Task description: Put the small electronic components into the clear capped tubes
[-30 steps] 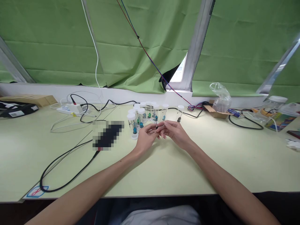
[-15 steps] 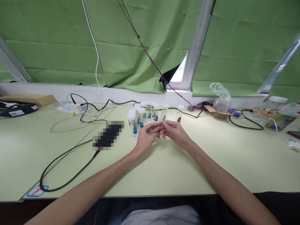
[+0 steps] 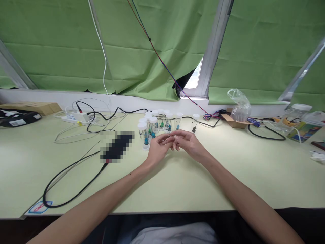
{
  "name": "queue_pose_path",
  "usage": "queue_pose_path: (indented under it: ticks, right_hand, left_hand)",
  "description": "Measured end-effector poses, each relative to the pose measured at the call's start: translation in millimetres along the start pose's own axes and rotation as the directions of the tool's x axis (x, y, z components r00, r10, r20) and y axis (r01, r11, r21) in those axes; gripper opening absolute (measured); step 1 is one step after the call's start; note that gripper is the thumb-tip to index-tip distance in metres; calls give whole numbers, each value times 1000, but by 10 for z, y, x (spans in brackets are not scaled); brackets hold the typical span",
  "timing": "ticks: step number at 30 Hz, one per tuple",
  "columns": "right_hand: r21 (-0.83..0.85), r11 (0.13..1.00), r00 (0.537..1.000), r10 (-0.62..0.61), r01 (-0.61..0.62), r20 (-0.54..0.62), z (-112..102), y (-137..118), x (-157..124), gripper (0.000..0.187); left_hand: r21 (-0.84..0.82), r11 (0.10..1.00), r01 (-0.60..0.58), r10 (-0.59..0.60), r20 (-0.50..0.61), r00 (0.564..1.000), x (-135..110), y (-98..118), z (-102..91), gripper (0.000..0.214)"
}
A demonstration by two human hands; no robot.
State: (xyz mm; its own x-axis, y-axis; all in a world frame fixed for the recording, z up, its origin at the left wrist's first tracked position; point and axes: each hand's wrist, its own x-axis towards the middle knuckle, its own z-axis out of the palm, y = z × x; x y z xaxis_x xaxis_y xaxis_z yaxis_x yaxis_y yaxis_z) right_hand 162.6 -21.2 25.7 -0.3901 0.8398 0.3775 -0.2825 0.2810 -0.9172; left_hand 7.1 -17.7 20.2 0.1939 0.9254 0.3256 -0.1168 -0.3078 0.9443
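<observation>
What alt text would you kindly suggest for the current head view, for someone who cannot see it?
A person's left hand and right hand meet above a pale table; anything between their fingers is too small to tell. White-capped clear tubes stand just beyond, and green curtains hang behind.

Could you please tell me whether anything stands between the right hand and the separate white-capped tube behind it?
Nothing visible stands between the right hand and the separate tube, though the hand seems to hide its base.
</observation>
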Motion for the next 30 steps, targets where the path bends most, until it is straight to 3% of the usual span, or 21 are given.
queue_pose_path:
  ticks: [7, 16, 30]
  right_hand:
    - [-35, 999, 999, 0, -2, -39, 8, 3, -3, 31]
    - [-118, 993, 991, 16, -32, -133, 53, -53, -9, 31]
    - [-58, 997, 992, 41, -49, -121, 26, -37, -6, 32]
  left_hand:
    - [-14, 1000, -14, 15, 47, 999, -5, -19, 3, 19]
    - [16, 999, -43, 42, 72, 997, 8, -88, -13, 32]
    - [61, 998, -9, 5, 60, 998, -11, -78, -8, 22]
